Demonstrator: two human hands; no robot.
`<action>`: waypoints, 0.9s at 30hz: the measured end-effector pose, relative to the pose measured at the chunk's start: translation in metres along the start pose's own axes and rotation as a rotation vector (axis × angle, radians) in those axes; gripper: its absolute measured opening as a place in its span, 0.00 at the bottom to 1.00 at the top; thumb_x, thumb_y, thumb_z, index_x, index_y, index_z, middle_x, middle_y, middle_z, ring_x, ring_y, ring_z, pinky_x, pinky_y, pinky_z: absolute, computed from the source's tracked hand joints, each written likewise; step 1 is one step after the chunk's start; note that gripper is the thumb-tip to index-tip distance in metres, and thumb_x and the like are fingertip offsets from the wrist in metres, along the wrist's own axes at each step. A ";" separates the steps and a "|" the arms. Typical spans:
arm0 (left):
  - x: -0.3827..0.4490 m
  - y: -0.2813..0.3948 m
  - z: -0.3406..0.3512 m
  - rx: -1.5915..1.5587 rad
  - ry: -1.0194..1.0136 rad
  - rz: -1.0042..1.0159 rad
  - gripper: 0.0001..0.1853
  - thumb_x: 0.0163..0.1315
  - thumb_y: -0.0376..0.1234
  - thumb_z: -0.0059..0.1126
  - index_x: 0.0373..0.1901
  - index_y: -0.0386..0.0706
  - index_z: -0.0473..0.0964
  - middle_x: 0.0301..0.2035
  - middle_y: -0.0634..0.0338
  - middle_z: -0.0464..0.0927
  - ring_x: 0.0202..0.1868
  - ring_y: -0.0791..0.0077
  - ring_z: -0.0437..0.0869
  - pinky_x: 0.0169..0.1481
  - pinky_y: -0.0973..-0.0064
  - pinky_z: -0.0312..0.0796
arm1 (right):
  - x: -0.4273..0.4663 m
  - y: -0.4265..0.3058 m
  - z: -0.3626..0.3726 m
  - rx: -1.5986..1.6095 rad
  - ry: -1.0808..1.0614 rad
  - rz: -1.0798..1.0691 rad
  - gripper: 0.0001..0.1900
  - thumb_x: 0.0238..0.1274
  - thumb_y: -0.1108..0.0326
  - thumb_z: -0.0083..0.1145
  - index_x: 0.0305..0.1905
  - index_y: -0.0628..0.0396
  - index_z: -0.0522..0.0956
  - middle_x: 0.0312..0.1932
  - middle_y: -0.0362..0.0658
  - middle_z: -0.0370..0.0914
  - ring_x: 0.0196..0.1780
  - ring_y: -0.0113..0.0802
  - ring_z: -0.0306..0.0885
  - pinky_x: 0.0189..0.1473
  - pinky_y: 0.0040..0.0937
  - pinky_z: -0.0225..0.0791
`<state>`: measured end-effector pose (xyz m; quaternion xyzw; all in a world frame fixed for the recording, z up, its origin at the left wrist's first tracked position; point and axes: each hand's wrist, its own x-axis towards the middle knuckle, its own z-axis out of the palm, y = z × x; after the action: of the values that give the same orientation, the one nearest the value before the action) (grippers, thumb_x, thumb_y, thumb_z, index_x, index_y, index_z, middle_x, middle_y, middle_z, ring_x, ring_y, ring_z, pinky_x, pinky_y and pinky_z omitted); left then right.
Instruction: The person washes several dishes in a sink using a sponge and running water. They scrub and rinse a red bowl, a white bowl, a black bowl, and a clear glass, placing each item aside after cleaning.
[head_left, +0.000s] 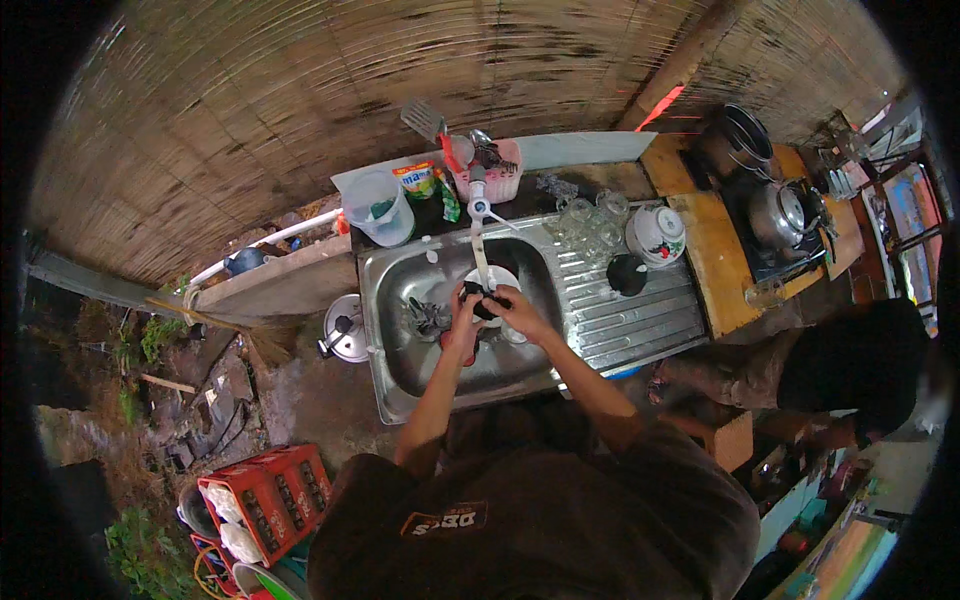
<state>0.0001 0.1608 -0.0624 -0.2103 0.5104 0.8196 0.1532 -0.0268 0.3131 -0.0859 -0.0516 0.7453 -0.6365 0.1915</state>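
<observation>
Under the faucet (478, 210), my left hand (464, 321) and my right hand (524, 316) both grip a small black dish (486, 302), whose exact shape my fingers hide. Below it in the steel sink (394, 379) is a white bowl (508, 279), partly covered by my hands. A heap of metal cutlery (426, 319) lies in the basin to the left. Close by my left wrist is a red item (471, 355), mostly hidden. Clear glassware (513, 334) shows beneath my right hand.
On the drainboard (637, 319) stand glass mugs (589, 225), stacked white bowls (656, 234) and a black cup (627, 274). Behind the sink are a plastic bucket (379, 208) and a pink utensil basket (499, 172). A kettle (776, 215) sits rightward; another person (847, 367) is at right.
</observation>
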 end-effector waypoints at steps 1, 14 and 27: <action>0.002 -0.002 -0.002 -0.038 0.021 0.000 0.38 0.58 0.50 0.59 0.66 0.55 0.53 0.58 0.56 0.63 0.61 0.66 0.65 0.61 0.50 0.61 | -0.002 -0.002 0.005 -0.146 0.069 -0.130 0.12 0.62 0.59 0.62 0.43 0.54 0.80 0.53 0.44 0.69 0.57 0.38 0.68 0.57 0.33 0.62; 0.029 -0.046 -0.006 -0.236 -0.124 0.021 0.23 0.61 0.23 0.48 0.60 0.39 0.66 0.53 0.53 0.75 0.51 0.62 0.80 0.56 0.62 0.74 | -0.035 -0.013 -0.032 -0.290 0.326 -0.173 0.34 0.58 0.56 0.66 0.68 0.46 0.64 0.64 0.57 0.63 0.69 0.49 0.59 0.66 0.45 0.57; -0.015 -0.007 -0.023 0.207 0.151 0.230 0.26 0.57 0.23 0.51 0.61 0.38 0.68 0.45 0.61 0.77 0.45 0.76 0.78 0.48 0.78 0.71 | 0.045 0.059 0.028 -0.012 0.223 0.140 0.14 0.71 0.61 0.50 0.53 0.55 0.77 0.39 0.41 0.80 0.43 0.29 0.75 0.47 0.30 0.68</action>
<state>0.0206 0.1428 -0.0699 -0.1947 0.6229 0.7566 0.0402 -0.0486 0.2831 -0.1565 0.0705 0.7676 -0.6189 0.1512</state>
